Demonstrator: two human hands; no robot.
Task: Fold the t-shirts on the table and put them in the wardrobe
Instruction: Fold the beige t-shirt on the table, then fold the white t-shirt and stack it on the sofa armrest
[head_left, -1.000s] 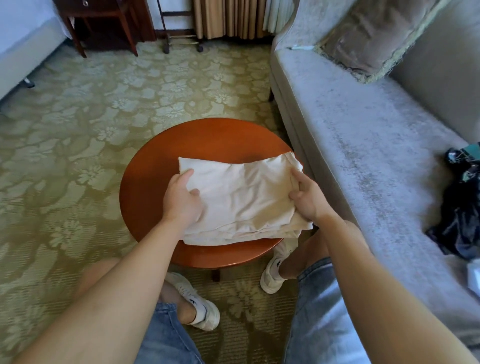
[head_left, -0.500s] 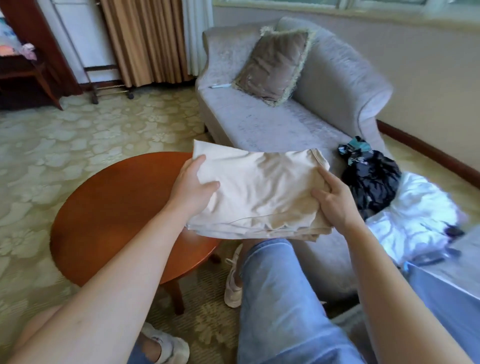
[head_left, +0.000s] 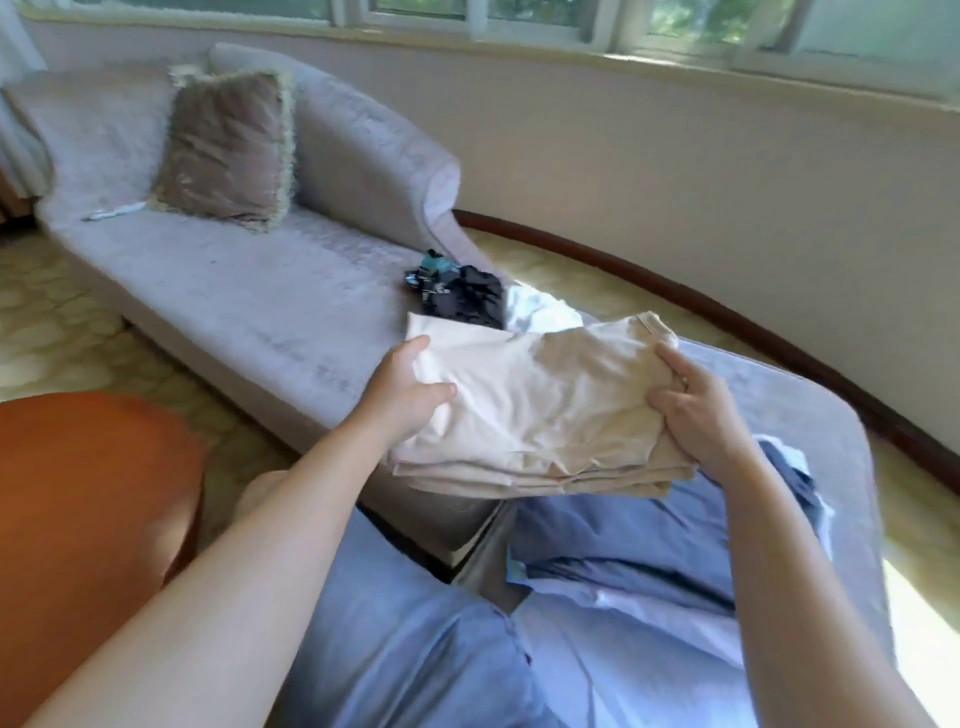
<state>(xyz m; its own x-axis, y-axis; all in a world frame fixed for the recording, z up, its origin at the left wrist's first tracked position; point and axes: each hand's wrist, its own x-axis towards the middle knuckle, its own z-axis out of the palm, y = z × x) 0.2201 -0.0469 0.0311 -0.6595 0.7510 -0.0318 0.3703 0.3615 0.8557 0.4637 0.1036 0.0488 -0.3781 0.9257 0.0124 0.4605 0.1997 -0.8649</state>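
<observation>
Holding it up like this lets me weigh things from the big pieces down. The long grey sofa (head_left: 249, 322) stretches ahead of me, a fringed cushion (head_left: 228, 150) leaning on its back and a heap of dark clothes (head_left: 462, 296) just beside a white garment (head_left: 540, 312) at its near end. The round wooden table (head_left: 78, 493) sits low to my left, well apart from what I carry. The folded beige t-shirt (head_left: 535, 415) is off the table, in the air between my hands, over my lap and in front of the sofa seat. It is light and soft, several limp layers with nothing stiff in them. I judge it would sag in the middle and fan open along the near edge, where the layers show, if taken by one side only. My left hand (head_left: 405, 395) grasps the left edge, two digits showing on top of the cloth and the others hidden under it. My right hand (head_left: 696, 415) clamps the right edge, fingers curled over the top and bunching the cloth a little. The best hold, I think, is on both short sides, pinching through every layer at once and carrying it level to the wardrobe, which is not in view. Cotton grips skin well, so slipping worries me less than losing the fold.
</observation>
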